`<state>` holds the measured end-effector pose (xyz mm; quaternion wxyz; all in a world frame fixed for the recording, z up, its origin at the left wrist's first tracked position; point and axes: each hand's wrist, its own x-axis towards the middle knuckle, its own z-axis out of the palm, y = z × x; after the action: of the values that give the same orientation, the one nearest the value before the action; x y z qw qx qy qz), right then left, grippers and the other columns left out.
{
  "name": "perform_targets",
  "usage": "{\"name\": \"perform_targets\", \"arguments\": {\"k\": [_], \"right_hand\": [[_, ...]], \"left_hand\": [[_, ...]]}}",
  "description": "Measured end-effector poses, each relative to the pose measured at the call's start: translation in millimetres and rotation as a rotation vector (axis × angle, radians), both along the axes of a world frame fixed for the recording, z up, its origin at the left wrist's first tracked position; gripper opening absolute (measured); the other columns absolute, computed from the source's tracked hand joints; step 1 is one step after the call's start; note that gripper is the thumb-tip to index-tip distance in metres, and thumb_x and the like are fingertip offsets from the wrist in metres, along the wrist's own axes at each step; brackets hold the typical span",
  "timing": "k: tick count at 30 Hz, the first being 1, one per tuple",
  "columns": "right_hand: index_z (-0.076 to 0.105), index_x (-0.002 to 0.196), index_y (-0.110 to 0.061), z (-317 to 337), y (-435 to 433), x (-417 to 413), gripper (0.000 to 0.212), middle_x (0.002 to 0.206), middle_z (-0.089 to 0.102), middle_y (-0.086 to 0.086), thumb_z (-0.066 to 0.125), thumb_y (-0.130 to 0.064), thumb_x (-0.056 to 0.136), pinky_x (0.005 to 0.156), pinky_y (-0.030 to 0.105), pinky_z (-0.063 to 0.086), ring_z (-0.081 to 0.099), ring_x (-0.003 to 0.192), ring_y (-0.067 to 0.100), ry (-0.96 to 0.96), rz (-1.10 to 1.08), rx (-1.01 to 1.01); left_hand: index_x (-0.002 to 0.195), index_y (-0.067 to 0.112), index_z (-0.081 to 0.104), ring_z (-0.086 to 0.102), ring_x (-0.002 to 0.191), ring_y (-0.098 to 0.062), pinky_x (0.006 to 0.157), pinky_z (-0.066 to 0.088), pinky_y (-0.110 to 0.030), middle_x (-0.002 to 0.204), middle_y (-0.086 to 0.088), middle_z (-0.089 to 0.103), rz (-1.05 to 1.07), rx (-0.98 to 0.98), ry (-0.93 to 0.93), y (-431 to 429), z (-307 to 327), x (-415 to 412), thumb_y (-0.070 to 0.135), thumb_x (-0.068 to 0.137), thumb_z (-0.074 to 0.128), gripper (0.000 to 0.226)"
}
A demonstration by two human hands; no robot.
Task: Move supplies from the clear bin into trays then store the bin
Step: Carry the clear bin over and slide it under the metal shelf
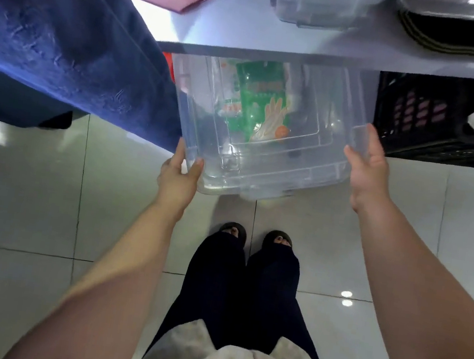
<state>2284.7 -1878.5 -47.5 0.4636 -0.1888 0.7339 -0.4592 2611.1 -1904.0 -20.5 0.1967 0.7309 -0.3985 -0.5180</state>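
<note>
Gripping the near left corner of the clear rectangular plastic bin (261, 167), the left hand (176, 177) curls thumb and fingers round its rim. The right hand (367, 173) lies against the bin's right wall, fingers nearly straight. The bin is over the glossy tiled floor (29, 196), its far end under the white table (250, 29), between a hanging dark-blue cloth (66, 42) and a black perforated crate (438, 122). A green glove packet (258, 103) shows through its walls.

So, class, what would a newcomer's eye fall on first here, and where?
The clear bin fills the centre, with the left hand gripping its near corner and the right hand flat against its side. A green packet shows through it; a big blue cloth hangs upper left.
</note>
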Motion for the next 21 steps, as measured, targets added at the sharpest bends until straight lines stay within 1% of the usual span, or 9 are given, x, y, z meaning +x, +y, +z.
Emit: {"name": "perform_targets", "arguments": {"k": [2,4,7,8,10,12,14,17,21], "right_hand": [[0.04,0.139,-0.038,-8,0,0,0.056,0.147,0.036,-0.015,0.06,-0.019,0.09,0.111,0.027,0.028,0.034,0.13,-0.001,0.021,0.034,0.042],[0.036,0.141,-0.041,-12,3,-2,0.056,0.149,0.033,-0.016,0.059,-0.022,0.092,0.112,0.03,0.027,0.033,0.133,0.003,0.031,0.086,0.065],[0.035,0.141,-0.04,-12,3,-6,0.053,0.15,0.036,-0.01,0.053,-0.021,0.095,0.111,0.04,0.032,0.038,0.134,0.011,-0.072,0.12,0.08],[0.038,0.14,-0.038,-11,3,-7,0.05,0.146,0.043,-0.008,0.053,-0.02,0.096,0.108,0.041,0.037,0.044,0.13,0.012,-0.128,0.1,0.081],[0.051,0.132,-0.028,-10,4,-7,0.039,0.128,0.061,-0.004,0.055,-0.019,0.094,0.095,0.039,0.048,0.058,0.116,0.015,-0.202,0.021,0.093],[0.059,0.117,-0.016,-10,5,-7,0.025,0.109,0.069,0.002,0.06,-0.02,0.092,0.084,0.038,0.054,0.063,0.105,0.022,-0.259,-0.072,0.132],[0.059,0.111,-0.01,-11,7,-9,0.023,0.102,0.068,0.007,0.062,-0.019,0.091,0.084,0.04,0.054,0.063,0.102,0.026,-0.329,-0.131,0.174],[0.059,0.11,-0.008,-10,7,-14,0.019,0.106,0.067,0.01,0.058,-0.014,0.092,0.088,0.041,0.053,0.064,0.1,0.026,-0.408,-0.148,0.179],[0.057,0.12,-0.011,-9,12,-14,0.028,0.115,0.064,0.011,0.051,-0.003,0.094,0.084,0.038,0.053,0.062,0.106,0.027,-0.441,-0.098,0.16]], "left_hand": [[0.142,0.052,0.029,0.052,0.121,-0.022,0.106,0.042,-0.042,0.131,-0.006,0.054,-0.028,0.055,-0.034,-3,-8,2,0.035,0.095,0.054,0.056],[0.14,0.054,0.031,0.061,0.104,-0.019,0.095,0.05,-0.039,0.116,-0.007,0.064,0.044,0.074,0.078,-1,-8,4,0.036,0.093,0.057,0.057],[0.141,0.038,0.039,0.065,0.101,-0.021,0.086,0.054,-0.041,0.107,0.001,0.067,0.416,0.24,0.344,3,-10,13,0.036,0.087,0.068,0.061],[0.136,0.028,0.047,0.063,0.101,-0.023,0.086,0.054,-0.042,0.106,0.001,0.066,0.481,0.309,0.411,6,-11,16,0.035,0.086,0.07,0.056],[0.112,0.017,0.062,0.058,0.099,-0.024,0.084,0.055,-0.042,0.098,-0.001,0.062,0.477,0.409,0.491,13,-16,19,0.028,0.087,0.069,0.028],[0.095,0.019,0.063,0.054,0.1,-0.023,0.083,0.055,-0.043,0.096,-0.002,0.059,0.474,0.425,0.531,18,-19,19,0.021,0.089,0.067,0.008],[0.091,0.024,0.063,0.054,0.1,-0.022,0.086,0.054,-0.043,0.097,0.0,0.061,0.456,0.406,0.539,17,-21,20,0.021,0.089,0.066,0.004],[0.092,0.031,0.066,0.057,0.101,-0.019,0.093,0.049,-0.05,0.1,0.005,0.066,0.417,0.421,0.595,11,-24,23,0.023,0.09,0.063,0.008],[0.114,0.031,0.062,0.056,0.103,-0.019,0.095,0.045,-0.055,0.104,0.009,0.067,0.396,0.41,0.623,-1,-28,25,0.012,0.091,0.061,0.03]]}}
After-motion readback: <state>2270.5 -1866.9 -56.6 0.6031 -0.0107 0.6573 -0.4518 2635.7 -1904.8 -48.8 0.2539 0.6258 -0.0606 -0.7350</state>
